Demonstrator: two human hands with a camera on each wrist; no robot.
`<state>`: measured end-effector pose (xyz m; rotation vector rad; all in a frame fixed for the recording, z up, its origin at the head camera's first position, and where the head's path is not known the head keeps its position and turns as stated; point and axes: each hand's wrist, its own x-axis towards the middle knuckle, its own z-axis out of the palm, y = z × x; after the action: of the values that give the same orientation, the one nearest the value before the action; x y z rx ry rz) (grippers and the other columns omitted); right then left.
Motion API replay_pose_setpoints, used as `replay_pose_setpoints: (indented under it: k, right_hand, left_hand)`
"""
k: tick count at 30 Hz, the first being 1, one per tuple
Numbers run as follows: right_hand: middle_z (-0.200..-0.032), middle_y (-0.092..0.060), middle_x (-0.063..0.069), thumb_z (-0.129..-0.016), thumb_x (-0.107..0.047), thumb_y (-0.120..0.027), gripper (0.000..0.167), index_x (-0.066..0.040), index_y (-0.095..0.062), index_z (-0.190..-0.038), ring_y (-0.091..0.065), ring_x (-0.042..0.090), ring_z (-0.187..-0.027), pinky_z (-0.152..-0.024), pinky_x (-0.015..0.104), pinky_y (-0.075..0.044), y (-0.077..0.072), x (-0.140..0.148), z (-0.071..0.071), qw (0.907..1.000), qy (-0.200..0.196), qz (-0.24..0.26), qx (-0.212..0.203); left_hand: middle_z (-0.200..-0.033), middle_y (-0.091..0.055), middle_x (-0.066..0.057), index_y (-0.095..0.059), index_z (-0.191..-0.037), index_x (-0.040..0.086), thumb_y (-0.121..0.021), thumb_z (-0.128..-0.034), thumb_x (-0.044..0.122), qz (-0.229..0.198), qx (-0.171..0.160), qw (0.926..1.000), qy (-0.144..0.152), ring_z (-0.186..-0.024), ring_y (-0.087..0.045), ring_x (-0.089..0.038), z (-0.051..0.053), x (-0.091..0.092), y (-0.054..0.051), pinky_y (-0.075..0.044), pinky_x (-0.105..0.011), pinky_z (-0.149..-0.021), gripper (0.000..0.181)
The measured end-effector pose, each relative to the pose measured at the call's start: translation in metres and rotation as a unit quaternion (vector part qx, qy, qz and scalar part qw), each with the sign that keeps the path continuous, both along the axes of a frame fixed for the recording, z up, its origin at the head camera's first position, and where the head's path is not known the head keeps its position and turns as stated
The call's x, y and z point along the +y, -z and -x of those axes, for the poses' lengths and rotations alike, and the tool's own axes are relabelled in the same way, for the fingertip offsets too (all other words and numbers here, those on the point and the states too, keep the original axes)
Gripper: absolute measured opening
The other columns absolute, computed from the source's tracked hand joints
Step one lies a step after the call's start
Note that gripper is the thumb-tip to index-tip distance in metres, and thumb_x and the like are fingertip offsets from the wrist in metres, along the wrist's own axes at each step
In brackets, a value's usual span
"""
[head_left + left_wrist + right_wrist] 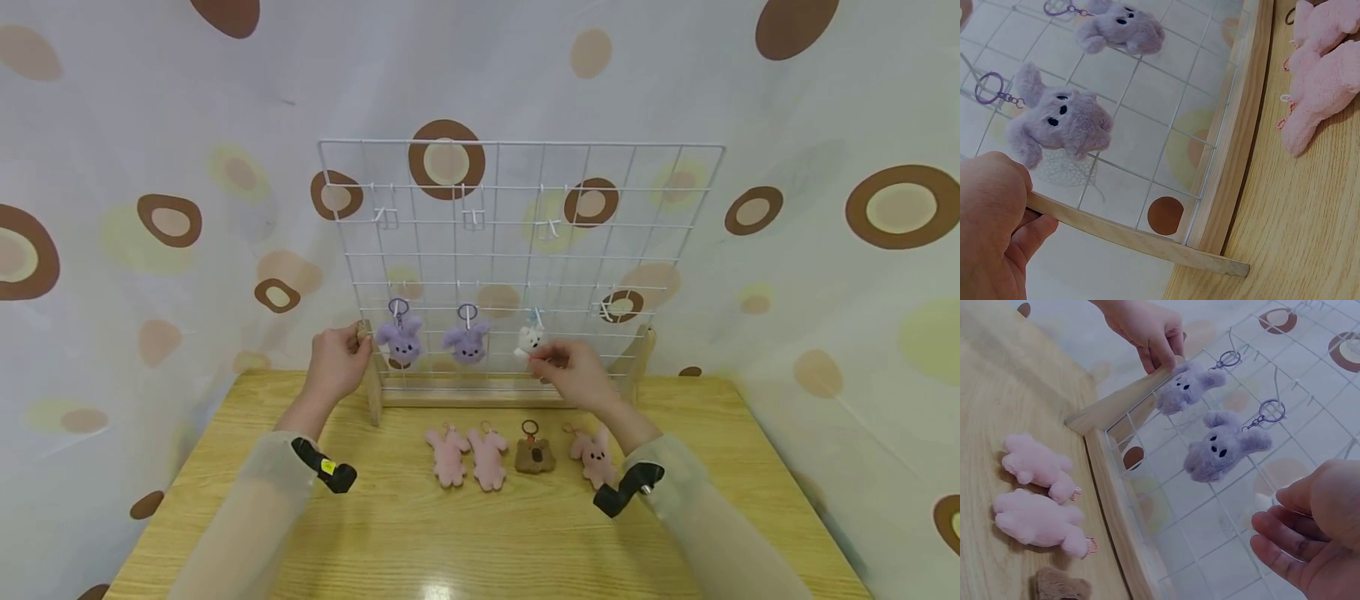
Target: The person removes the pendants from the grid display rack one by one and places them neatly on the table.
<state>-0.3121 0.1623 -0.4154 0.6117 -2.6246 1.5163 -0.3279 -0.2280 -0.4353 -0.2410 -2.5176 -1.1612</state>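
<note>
My left hand [337, 362] grips the wooden side post [1135, 236] of a white wire grid rack [495, 256], thumb and fingers on either side of it. Two purple plush bunny keychains [401, 340] hang by purple rings from hooks on the rack's lower part. To their right hangs a small white plush keychain [529, 339] with a light blue ring. My right hand [576, 373] is at its lower edge, fingers loosely bent. In the right wrist view, thumb and fingertips stand apart, and only a scrap of white shows beside the thumb.
On the wooden table [480, 542] before the rack lie two pink plush keychains [448, 458], a brown plush keychain [535, 457] and another pink plush [597, 460] near my right wrist. Several white hooks [473, 218] sit higher on the grid. A patterned cloth hangs behind.
</note>
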Motion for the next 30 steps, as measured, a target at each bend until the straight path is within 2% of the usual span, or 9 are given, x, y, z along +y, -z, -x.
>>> replay_pose_setpoints:
  k: [6,11,19,22,30]
  right_hand:
    - [-0.096,-0.075,0.02,-0.101,-0.003,-0.069,0.015,0.007,-0.072,-0.111,-0.073,0.041,-0.085,-0.067,0.028,-0.058,-0.015,-0.004,0.005,0.9967,0.067,0.034,0.031]
    - [-0.099,-0.075,0.021,-0.102,-0.007,-0.07,0.021,0.006,-0.071,-0.118,-0.075,0.038,-0.083,-0.063,0.025,-0.057,-0.02,-0.009,0.013,0.9929,0.102,0.048,0.037]
    - [-0.111,-0.073,0.027,-0.101,-0.008,-0.073,0.029,0.012,-0.067,-0.12,-0.075,0.019,-0.072,-0.066,0.031,-0.061,-0.022,-0.02,0.02,0.9859,0.111,0.119,-0.038]
    - [-0.109,-0.073,0.026,-0.102,-0.012,-0.073,0.031,0.012,-0.067,-0.121,-0.073,0.014,-0.067,-0.065,0.031,-0.061,-0.021,-0.024,0.022,0.9825,0.117,0.133,-0.058]
    - [-0.094,-0.077,0.018,-0.1,-0.02,-0.076,0.033,0.009,-0.072,-0.117,-0.069,0.013,-0.059,-0.061,0.027,-0.058,-0.022,-0.031,0.022,0.9685,0.16,0.166,-0.093]
  left_hand:
    - [-0.074,-0.072,-0.017,-0.074,-0.107,-0.009,-0.06,-0.105,0.005,0.003,-0.003,1.0,0.001,-0.052,-0.049,-0.014,-0.001,-0.001,0.0,-0.038,-0.025,-0.046,0.02]
    - [-0.081,-0.074,-0.021,-0.074,-0.112,-0.009,-0.06,-0.1054,0.006,0.002,-0.006,1.0,-0.001,-0.053,-0.05,-0.014,-0.001,0.0,-0.001,-0.039,-0.025,-0.047,0.021]
    - [-0.095,-0.077,-0.023,-0.071,-0.122,-0.013,-0.06,-0.105,0.005,-0.01,-0.008,0.9999,0.002,-0.061,-0.059,-0.018,-0.001,0.0,0.0,-0.044,-0.024,-0.051,0.027]
    - [-0.099,-0.077,-0.024,-0.069,-0.126,-0.014,-0.059,-0.1053,0.006,-0.015,-0.011,0.9998,0.004,-0.064,-0.06,-0.018,-0.001,0.0,0.0,-0.046,-0.024,-0.052,0.03]
    - [-0.085,-0.076,-0.021,-0.072,-0.119,-0.011,-0.06,-0.1048,0.005,-0.005,-0.002,1.0,0.0,-0.055,-0.053,-0.016,0.0,-0.001,0.001,-0.041,-0.025,-0.048,0.025]
